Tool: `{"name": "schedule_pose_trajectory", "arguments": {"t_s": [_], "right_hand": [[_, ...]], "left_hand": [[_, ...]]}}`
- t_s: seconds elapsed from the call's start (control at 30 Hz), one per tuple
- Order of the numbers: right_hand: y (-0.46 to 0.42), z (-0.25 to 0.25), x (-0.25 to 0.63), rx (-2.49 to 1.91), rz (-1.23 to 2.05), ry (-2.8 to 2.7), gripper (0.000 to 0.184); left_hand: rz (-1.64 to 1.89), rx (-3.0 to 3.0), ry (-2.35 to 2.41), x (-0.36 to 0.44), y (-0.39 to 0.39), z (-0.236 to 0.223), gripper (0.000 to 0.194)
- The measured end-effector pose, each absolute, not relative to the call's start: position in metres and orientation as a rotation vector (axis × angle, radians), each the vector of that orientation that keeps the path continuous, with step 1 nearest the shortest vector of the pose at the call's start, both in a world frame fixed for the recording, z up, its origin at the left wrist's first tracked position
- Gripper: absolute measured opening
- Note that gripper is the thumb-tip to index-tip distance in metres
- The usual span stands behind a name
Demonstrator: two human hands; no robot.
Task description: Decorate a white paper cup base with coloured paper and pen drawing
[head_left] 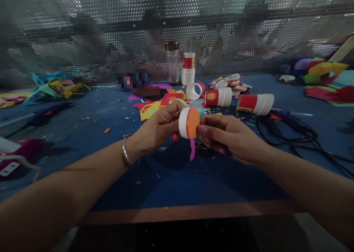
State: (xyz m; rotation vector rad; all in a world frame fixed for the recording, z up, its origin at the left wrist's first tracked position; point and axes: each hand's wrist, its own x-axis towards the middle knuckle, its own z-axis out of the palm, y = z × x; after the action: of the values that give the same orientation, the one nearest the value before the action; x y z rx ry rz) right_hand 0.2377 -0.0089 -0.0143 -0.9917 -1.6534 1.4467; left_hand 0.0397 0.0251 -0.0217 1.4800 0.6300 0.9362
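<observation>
Between my hands, above the front of the table, is a cut-down paper cup (pixel 183 123) turned on its side. An orange paper disc (pixel 194 120) covers its right face, and a purple paper strip (pixel 193 150) hangs below it. My left hand (pixel 166 125), with a silver bangle at the wrist, pinches the cup's white left side. Fingertips of my right hand (pixel 226 134) press on the edge of the orange disc. Just behind the hands lie scraps of coloured paper (pixel 151 110), partly hidden by my left hand.
Red-and-white paper cups (pixel 221 97) lie on their sides, with a stack of cups (pixel 188 69) and a clear bottle (pixel 173 64) behind. Glue guns with cables (pixel 293 123) rest left and right. A power strip (pixel 16 156) sits at left. A perforated metal screen (pixel 110 34) stands beyond.
</observation>
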Motion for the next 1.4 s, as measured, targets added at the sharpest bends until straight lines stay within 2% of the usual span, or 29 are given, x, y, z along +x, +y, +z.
{"name": "schedule_pose_trajectory", "arguments": {"t_s": [0.17, 0.3, 0.47, 0.7, 0.93, 1.23, 1.4], "right_hand": [[-0.01, -0.013, 0.237, -0.962, 1.573, -1.589, 0.035], [-0.009, -0.012, 0.237, -1.026, 1.551, -1.527, 0.04], [-0.006, -0.015, 0.239, -1.141, 1.465, -1.501, 0.034], [-0.006, -0.013, 0.24, -1.228, 1.332, -1.589, 0.036], [-0.008, -0.011, 0.237, -1.24, 1.309, -1.745, 0.034], [-0.008, -0.01, 0.237, -1.236, 1.308, -1.726, 0.035], [-0.008, -0.011, 0.238, -1.259, 1.226, -1.79, 0.034]], "left_hand": [[0.926, 1.462, 0.651, 0.044, 0.023, -0.023, 0.036], [0.89, 1.366, 0.692, 0.04, 0.023, -0.02, 0.034], [0.787, 1.285, 0.817, 0.03, 0.024, -0.009, 0.046], [0.842, 1.348, 0.835, 0.027, 0.022, -0.007, 0.025], [0.972, 1.24, 0.865, 0.028, 0.029, -0.013, 0.023], [0.858, 1.156, 0.861, 0.037, 0.02, -0.014, 0.024], [0.859, 1.074, 0.834, 0.039, 0.02, -0.013, 0.007]]}}
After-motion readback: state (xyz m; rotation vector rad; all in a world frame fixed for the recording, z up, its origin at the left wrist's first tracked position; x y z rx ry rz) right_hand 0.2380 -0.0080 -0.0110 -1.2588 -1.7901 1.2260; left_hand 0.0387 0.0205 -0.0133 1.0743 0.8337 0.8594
